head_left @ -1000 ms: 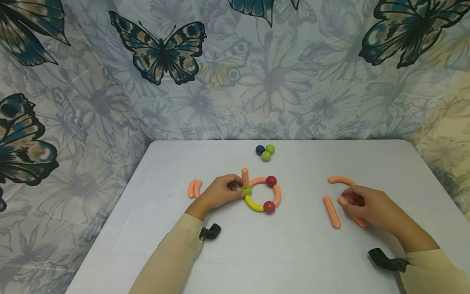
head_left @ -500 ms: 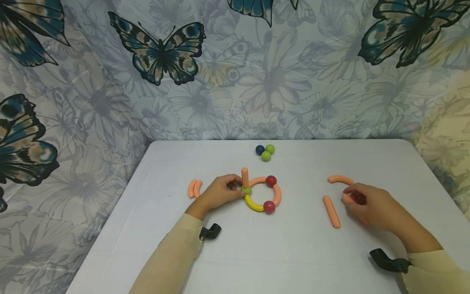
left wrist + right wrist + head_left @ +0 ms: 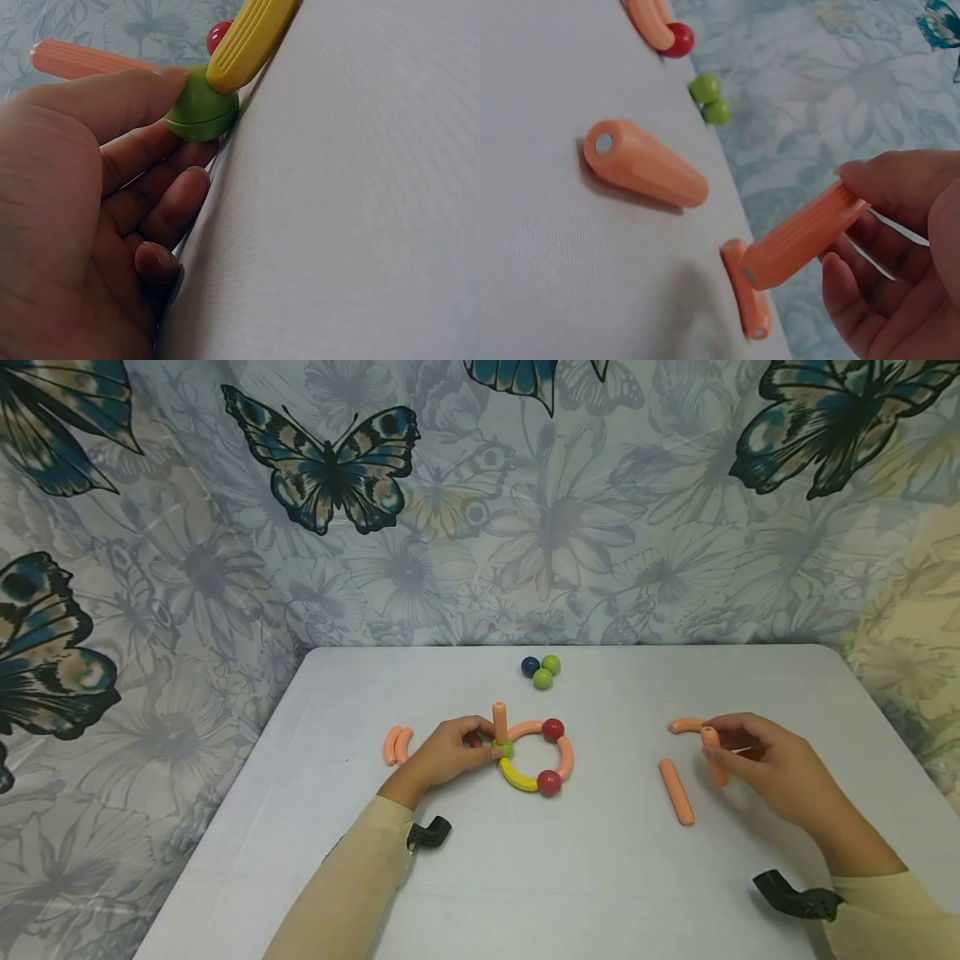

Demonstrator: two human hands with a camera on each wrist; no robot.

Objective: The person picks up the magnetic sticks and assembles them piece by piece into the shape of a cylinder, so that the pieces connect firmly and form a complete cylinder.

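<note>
My left hand (image 3: 453, 747) pinches a green ball (image 3: 201, 105) between thumb and fingers at the left of a ring on the table. An orange magnetic rod (image 3: 500, 721) stands upright on that ball. A curved yellow rod (image 3: 519, 777), two curved orange rods (image 3: 566, 758) and two red balls (image 3: 553, 729) make up the rest of the ring. Off to the right, my right hand (image 3: 772, 768) pinches a straight orange magnetic rod (image 3: 802, 240) by one end, clear of the tabletop. Its other end shows a metal disc in the right wrist view.
Another straight orange rod (image 3: 677, 792) lies left of my right hand, and a curved orange rod (image 3: 685, 725) lies just behind. Two curved orange rods (image 3: 397, 746) sit left of the ring. A dark blue ball (image 3: 530, 667) and two green balls (image 3: 543, 678) cluster near the table's back edge.
My right hand has picked the straight orange rod up off the table and tipped it more upright, moving slightly farther back. My left hand and the ring stay put.
</note>
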